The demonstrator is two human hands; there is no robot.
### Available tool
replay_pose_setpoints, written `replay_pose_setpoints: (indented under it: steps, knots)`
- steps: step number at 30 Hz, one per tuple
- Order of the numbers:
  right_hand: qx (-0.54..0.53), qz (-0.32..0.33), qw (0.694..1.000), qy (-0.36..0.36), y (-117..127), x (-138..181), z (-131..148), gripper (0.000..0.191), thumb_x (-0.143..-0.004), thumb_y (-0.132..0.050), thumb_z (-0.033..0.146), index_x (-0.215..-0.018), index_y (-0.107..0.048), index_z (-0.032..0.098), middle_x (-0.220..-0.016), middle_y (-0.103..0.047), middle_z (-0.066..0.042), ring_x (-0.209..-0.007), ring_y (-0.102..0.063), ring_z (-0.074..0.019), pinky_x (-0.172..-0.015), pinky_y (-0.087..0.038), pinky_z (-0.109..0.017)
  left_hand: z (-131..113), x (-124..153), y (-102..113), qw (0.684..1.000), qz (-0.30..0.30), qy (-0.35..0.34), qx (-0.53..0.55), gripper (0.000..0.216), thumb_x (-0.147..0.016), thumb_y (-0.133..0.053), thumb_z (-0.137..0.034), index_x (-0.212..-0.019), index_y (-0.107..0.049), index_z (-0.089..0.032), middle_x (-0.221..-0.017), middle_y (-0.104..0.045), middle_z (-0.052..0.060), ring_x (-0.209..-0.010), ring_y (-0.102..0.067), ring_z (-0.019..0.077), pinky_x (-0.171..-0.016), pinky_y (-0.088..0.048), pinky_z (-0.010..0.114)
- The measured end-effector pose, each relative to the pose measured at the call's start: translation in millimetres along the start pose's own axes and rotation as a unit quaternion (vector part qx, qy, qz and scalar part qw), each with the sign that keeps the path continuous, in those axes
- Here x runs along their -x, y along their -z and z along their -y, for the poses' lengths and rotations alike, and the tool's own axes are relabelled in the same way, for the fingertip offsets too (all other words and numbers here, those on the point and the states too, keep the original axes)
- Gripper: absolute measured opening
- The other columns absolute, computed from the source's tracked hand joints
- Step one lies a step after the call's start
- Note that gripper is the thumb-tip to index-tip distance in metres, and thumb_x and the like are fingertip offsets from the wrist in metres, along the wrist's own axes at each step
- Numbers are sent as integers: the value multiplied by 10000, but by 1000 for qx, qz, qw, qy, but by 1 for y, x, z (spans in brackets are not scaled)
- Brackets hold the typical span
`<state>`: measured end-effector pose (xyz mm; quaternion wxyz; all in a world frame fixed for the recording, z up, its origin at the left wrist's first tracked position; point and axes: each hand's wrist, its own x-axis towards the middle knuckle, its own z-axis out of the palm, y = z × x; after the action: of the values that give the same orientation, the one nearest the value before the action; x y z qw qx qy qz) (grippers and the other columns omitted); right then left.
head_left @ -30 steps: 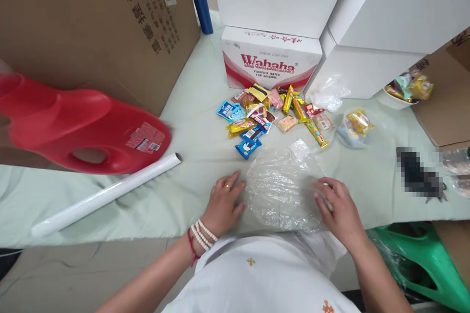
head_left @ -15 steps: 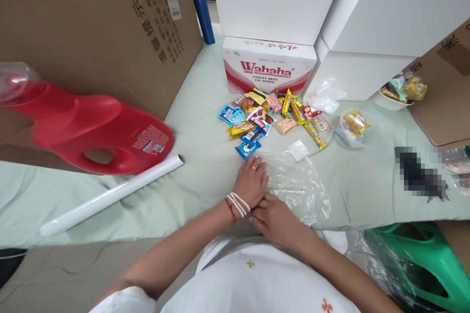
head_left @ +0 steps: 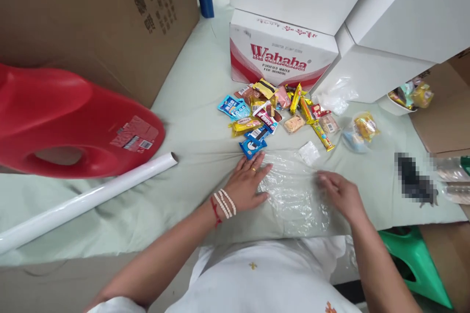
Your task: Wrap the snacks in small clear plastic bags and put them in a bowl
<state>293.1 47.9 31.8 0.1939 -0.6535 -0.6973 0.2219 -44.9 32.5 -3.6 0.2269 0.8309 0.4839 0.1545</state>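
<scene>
A clear plastic bag (head_left: 293, 193) lies flat on the pale green cloth (head_left: 198, 132) in front of me. My left hand (head_left: 247, 183), with a ring and bead bracelets, rests flat on the bag's left edge, fingers stretched out. My right hand (head_left: 340, 195) lies on the bag's right side with its fingers pressed against the plastic; it is slightly blurred. Just beyond the bag sits a pile of wrapped snacks (head_left: 275, 112), including a blue packet (head_left: 252, 145) close to my left fingertips.
A red jug (head_left: 73, 127) lies on its side at left, with a white roll (head_left: 84, 200) below it. A Wahaha carton (head_left: 282, 54), white boxes and a big cardboard box stand behind. A bowl of snacks (head_left: 404, 98) and a green stool (head_left: 418, 264) are at right.
My right hand slid from beside my left wrist out to the bag's right side. My left hand stayed on the left edge. The bag now lies spread between them.
</scene>
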Motion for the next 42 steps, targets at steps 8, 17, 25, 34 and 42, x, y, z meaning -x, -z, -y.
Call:
replay_pose_setpoints:
  steps: [8, 17, 25, 34, 42]
  knots:
    - [17, -23, 995, 100, -37, -156, 106, 525, -873, -680, 411, -1331, -656, 155, -1238, -699, -153, -1051, -649, -305, -909, -537, -447, 15, 2, 13, 994, 2, -65, 89, 554, -799, -733, -300, -1346, -650, -274, -1699, -286, 113, -1580, -191, 394, -1231, -181, 666]
    - [83, 21, 995, 49, -57, -187, 129, 198, -853, -689, 268, -972, -770, 132, -896, -686, -83, -854, -632, -239, -868, -470, -379, 11, 1, 16, 993, 35, -89, 68, 489, -762, -742, -207, -1231, -717, -340, -1694, -310, 71, -1585, -163, 398, -1198, -108, 730]
    - [138, 65, 988, -5, -67, -181, 139, 431, -749, -814, 460, -1066, -723, 182, -1023, -700, -98, -1111, -556, -326, -977, -415, -447, 19, 1, 19, 984, 83, -128, 89, 687, -663, -849, -395, -1304, -640, -262, -1709, -254, 126, -1582, -69, 468, -1196, -31, 759]
    - [-287, -38, 957, -30, 3, -109, 107, 434, -644, -868, 358, -964, -605, 228, -917, -624, 15, -825, -597, -182, -774, -543, -347, 20, 0, 7, 984, 58, -135, 100, 132, -885, -723, -295, -939, -820, -367, -1580, -513, 3, -1579, -190, 394, -1208, -28, 720]
    - [-578, 169, 770, -212, -25, -13, 47, 439, -649, -932, 229, -987, -653, 215, -1012, -702, 14, -841, -707, -126, -817, -627, -275, 26, 2, 15, 978, 42, -149, 137, 196, -963, -594, -277, -968, -788, -301, -1471, -627, 35, -1581, -240, 308, -1251, -114, 634]
